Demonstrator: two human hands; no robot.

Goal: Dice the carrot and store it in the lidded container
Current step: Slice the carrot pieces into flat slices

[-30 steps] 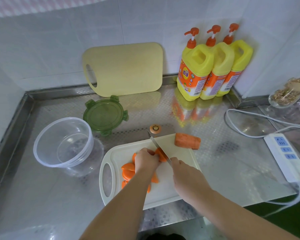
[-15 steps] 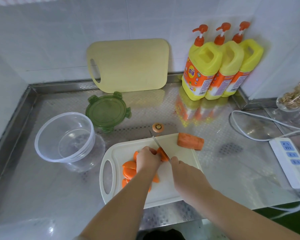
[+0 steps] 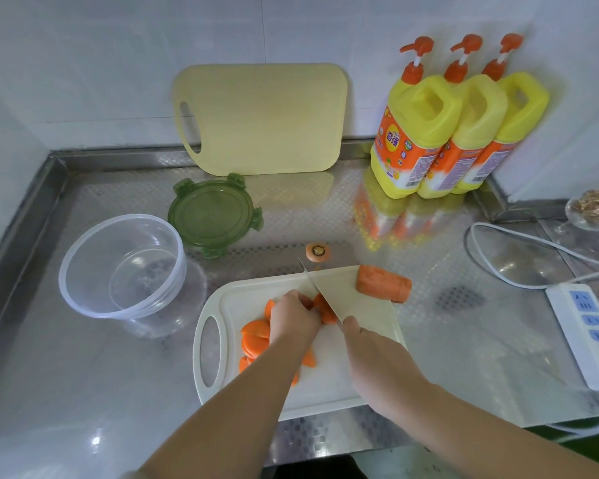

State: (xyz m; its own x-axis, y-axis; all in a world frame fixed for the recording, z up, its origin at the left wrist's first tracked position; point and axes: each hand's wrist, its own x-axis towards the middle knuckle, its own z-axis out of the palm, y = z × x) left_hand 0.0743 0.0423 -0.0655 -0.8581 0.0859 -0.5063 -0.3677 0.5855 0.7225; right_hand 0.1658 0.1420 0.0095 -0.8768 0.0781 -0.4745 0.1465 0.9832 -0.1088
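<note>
Orange work barely changed in 1 second: still pinching a carrot piece under curled left hand fingers, still gripping the knife with right hand fingers wrapped, blade against that piece on the board. So slices only; no dice, nothing stored. Around: slices by the left wrist, 1 stub at the board's far corner, a top on the tabletop, bowl left, lid off behind. In the way: that crowding pile.
</note>
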